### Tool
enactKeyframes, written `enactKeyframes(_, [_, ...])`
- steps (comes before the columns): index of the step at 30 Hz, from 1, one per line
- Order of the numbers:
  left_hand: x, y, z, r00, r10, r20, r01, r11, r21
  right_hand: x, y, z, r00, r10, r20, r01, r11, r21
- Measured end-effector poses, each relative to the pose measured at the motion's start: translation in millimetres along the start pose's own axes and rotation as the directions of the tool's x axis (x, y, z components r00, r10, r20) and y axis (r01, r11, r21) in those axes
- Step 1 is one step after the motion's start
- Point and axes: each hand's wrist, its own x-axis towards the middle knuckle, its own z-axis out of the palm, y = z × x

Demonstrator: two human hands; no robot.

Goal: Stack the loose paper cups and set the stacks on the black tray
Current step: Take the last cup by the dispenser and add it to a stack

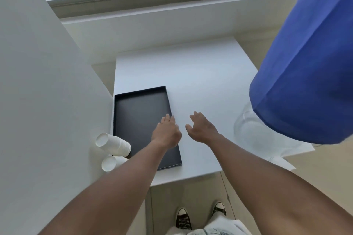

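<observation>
**Cups lie at the table's edge, both hands empty**

The left hand (166,132) hangs over the right side of the black tray (137,112), fingers straight and a little spread, holding nothing. The right hand (201,129) is just beside it, over the bare white table (191,74), also with loose, spread fingers and nothing in it. The tray has no cups in it yet.

The paper cups (112,144) lie on their sides in two short stacks at the near left corner of the tray, touching its rim, the second stack (112,162) nearer and partly hidden by the left forearm. They seem to rest at the very edge of the table, beside the wall (38,82).

The risk, I think, is here: the left forearm passes just above them, so a careless sweep could push them off the edge. Lying cups also roll easily, and a hard grip can crush the thin paper. A clear plastic bag (254,135) at the right is well apart.
</observation>
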Motion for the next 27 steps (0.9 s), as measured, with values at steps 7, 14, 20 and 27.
enactKeyframes(7, [-6,30,17,0.999,0.033,0.039,-0.033,0.999,-0.008,-22,34,-2,0.996,0.093,-0.007,-0.092,0.993,0.076])
enactKeyframes(14, [-16,68,45,0.993,0.002,0.117,-0.004,1.000,0.018,-54,79,-1,0.986,0.164,0.018,-0.165,0.980,0.110])
enactKeyframes(20, [-29,107,76,0.987,-0.021,0.156,0.026,0.999,-0.030,-87,128,-4,0.976,0.210,0.055,-0.214,0.973,0.088])
enactKeyframes(27, [-38,161,115,0.973,-0.006,0.230,0.029,0.995,-0.099,-129,185,-19,0.967,0.256,-0.005,-0.254,0.961,0.109])
